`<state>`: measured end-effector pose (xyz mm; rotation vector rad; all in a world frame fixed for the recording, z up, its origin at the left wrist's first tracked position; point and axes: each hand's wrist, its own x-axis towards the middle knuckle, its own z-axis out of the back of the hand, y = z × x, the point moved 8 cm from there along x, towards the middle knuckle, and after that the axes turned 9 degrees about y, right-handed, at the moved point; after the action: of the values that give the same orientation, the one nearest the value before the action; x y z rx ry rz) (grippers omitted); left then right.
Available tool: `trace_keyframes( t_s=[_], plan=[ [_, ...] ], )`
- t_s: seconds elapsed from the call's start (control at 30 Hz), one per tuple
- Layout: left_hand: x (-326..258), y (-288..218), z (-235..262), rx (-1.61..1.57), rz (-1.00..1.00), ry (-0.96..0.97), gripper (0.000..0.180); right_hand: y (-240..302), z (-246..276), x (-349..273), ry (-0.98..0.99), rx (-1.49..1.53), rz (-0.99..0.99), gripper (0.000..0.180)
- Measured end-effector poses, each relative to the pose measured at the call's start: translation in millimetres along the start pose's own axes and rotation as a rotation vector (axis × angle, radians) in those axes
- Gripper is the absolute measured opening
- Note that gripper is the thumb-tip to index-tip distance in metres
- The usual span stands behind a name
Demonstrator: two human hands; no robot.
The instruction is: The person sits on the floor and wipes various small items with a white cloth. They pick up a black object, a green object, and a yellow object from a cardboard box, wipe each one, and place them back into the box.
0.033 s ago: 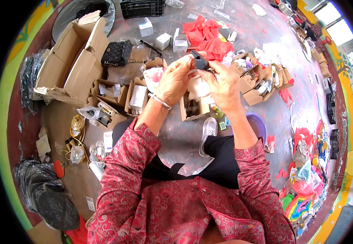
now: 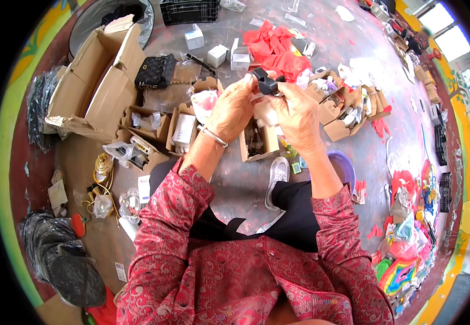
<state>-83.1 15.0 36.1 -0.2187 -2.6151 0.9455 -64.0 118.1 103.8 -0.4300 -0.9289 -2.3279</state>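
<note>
Both hands are raised in front of me around a small black plastic piece with angular, block-like parts; its exact kind cannot be made out. My left hand, with a bracelet at the wrist, grips its left side between thumb and fingers. On the other side, my right hand pinches it with thumb and forefinger. Something whitish shows below, between the hands, partly hidden by them. Beneath them stands a small open cardboard box with dark contents.
Small open boxes, a quilted black bag and a large carton lie left. White boxes and red cloth are ahead. To the right are filled cartons, a purple basin and a colourful heap.
The black piece has turned between my fingers, and its blocky end now faces up more. My fingers have shifted slightly, and more of the small box below shows.
</note>
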Motion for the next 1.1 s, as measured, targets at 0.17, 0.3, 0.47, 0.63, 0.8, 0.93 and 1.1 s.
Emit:
trace_keyframes(
  t_s=[0.17, 0.3, 0.47, 0.63, 0.8, 0.93, 1.1],
  plan=[
    [-5.2, 0.4, -8.6, -0.003, 0.016, 0.119, 0.033, 17.4, 1.0, -4.2, -0.082, -0.275, 0.139, 0.019],
    [-2.6, 1.2, -9.4, -0.045, -0.022, 0.147, 0.034, 8.5, 1.1, -3.2, -0.068, -0.294, 0.06, 0.016],
    [-2.3, 1.7, 7.4, -0.169, 0.008, 0.071, 0.038, -28.9, -6.1, -1.5, 0.282, -0.025, -0.304, 0.017],
    [0.8, 6.9, 13.5, -0.575, 0.05, 0.104, 0.033, -60.3, -23.0, -10.3, 0.521, -0.097, -0.299, 0.024],
    [3.3, 7.6, 25.2, -0.683, -0.014, 0.025, 0.035, -56.7, -48.8, -17.7, 0.726, 0.291, -0.227, 0.038],
    [2.2, 11.7, 17.9, -0.758, -0.025, 0.06, 0.038, -37.6, -85.6, -28.6, 0.855, 0.507, -0.316, 0.033],
    [1.3, -0.1, 30.1, -0.805, -0.098, 0.076, 0.041, -44.2, -68.3, -24.0, 0.638, 0.879, -0.523, 0.018]
  ],
)
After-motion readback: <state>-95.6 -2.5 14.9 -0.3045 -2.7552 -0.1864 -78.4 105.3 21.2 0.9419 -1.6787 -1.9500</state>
